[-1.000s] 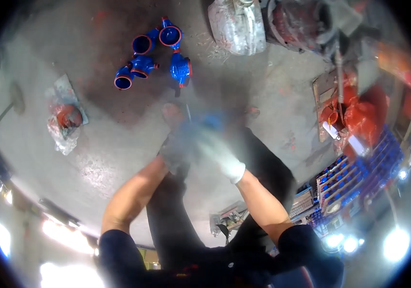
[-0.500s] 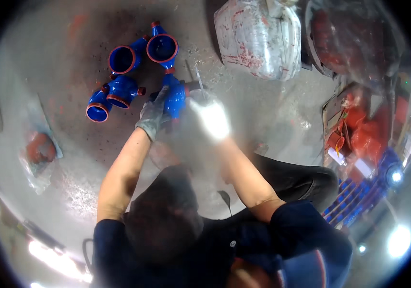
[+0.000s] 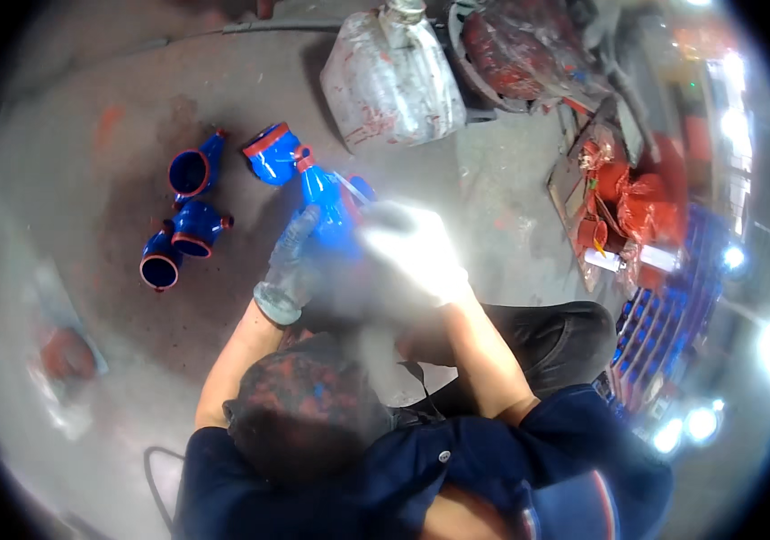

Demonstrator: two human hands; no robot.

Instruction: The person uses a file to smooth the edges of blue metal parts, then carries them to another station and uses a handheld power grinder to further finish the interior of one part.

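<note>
My left hand [image 3: 290,261], in a grey stained glove, is closed around the near side of a blue pipe fitting [image 3: 320,191] with a red-painted end. My right hand [image 3: 412,250], gloved and washed out by glare, is beside the fitting. It grips a thin pale stick-like tool [image 3: 346,186] that slants up to the left; its tip cannot be made out. Another blue body with a red rim [image 3: 273,155] lies against the held fitting's far end; whether the two are joined is unclear. Haze blurs the area between my hands.
Several blue fittings with red rims [image 3: 194,227] stand on the floor at left. A stained white jug [image 3: 392,81] is at the back, beside a plastic-covered tub [image 3: 515,49]. Red bags [image 3: 641,209] and blue slatted racking [image 3: 659,328] are at right. Clear plastic wrap [image 3: 66,396] lies far left.
The view has shifted, and the floor fittings appear lower and further left. The red-rimmed blue body beyond my left hand now shows side-on, its opening turned away. Both hands still hold on.
</note>
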